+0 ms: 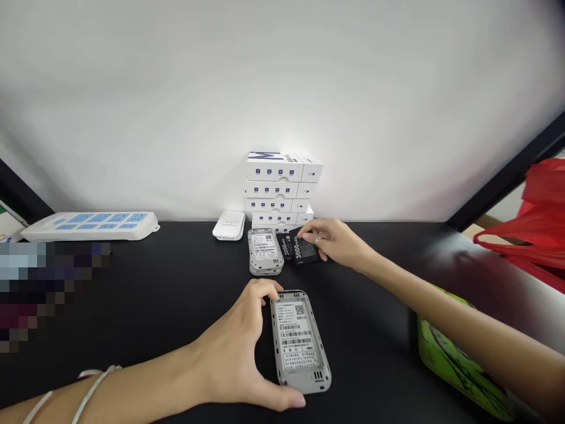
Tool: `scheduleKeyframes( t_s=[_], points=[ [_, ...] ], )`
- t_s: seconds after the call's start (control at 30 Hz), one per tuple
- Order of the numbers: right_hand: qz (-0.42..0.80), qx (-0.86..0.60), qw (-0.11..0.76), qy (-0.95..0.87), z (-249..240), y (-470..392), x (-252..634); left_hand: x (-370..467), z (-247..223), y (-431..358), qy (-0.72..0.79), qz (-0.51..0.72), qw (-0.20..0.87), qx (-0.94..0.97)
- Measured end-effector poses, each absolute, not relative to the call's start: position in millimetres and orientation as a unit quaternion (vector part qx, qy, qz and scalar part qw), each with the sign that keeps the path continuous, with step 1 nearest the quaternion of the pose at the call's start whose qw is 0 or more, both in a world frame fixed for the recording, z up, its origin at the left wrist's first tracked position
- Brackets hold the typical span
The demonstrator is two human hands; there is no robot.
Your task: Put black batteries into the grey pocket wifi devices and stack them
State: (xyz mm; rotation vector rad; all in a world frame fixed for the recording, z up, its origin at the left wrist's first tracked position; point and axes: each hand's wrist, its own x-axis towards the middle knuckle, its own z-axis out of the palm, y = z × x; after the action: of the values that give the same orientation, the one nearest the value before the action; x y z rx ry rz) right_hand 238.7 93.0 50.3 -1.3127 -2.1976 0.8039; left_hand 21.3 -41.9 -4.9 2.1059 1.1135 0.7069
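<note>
My left hand (247,347) grips a grey device casing (300,341) by its left side, thumb at the bottom corner and fingers at the top. A label with a QR code and barcodes shows inside the casing, which lies on the black table (176,306). Farther back, the fingers of my right hand (326,238) are closed on a black 3000mAh battery (305,250). Another black battery (286,246) lies just left of it, partly covered. Beside the batteries sits a small stack of similar grey casings (265,253).
White boxes (273,189) are stacked against the wall. White covers (229,225) lie left of them. A white and blue power strip (92,225) is at the back left. Under my right forearm is a green package (454,365); a red bag (542,206) is at the right.
</note>
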Motion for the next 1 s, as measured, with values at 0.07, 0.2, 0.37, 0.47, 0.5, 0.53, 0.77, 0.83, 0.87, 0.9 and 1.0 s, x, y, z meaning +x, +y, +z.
scheduleKeyframes(
  t_s=[0.07, 0.2, 0.37, 0.47, 0.5, 0.53, 0.77, 0.83, 0.87, 0.9, 1.0],
  points=[
    [0.265, -0.474, 0.206, -0.814, 47, 98, 233, 23, -5, -43, 0.414, 0.277, 0.310, 0.810],
    [0.204, -0.452, 0.168, -0.852, 44, 99, 231, 23, 0, -40, 0.357, 0.327, 0.246, 0.840],
    [0.142, -0.405, 0.136, -0.893, 33, 96, 232, 9, 15, -11, 0.398, 0.382, 0.134, 0.823],
    [0.066, -0.364, 0.120, -0.921, 30, 94, 230, 0, 21, 15, 0.436, 0.374, 0.124, 0.809],
    [0.049, -0.357, 0.119, -0.925, 32, 95, 231, -2, 22, 22, 0.439, 0.370, 0.125, 0.809],
    [0.043, -0.358, 0.121, -0.925, 37, 96, 233, -4, 22, 28, 0.442, 0.366, 0.124, 0.810],
    [0.121, -0.407, 0.061, -0.903, 75, 128, 284, -11, 15, 41, 0.467, 0.326, 0.121, 0.813],
    [0.172, -0.420, 0.037, -0.890, 71, 136, 295, -13, 14, 40, 0.463, 0.326, 0.113, 0.817],
    [0.190, -0.423, 0.033, -0.885, 67, 139, 298, -13, 14, 39, 0.459, 0.328, 0.108, 0.818],
    [0.201, -0.424, 0.034, -0.882, 63, 141, 299, -13, 15, 37, 0.456, 0.332, 0.101, 0.819],
    [0.185, -0.428, 0.056, -0.883, 58, 141, 298, -12, 19, 25, 0.454, 0.356, 0.077, 0.813]
  ],
)
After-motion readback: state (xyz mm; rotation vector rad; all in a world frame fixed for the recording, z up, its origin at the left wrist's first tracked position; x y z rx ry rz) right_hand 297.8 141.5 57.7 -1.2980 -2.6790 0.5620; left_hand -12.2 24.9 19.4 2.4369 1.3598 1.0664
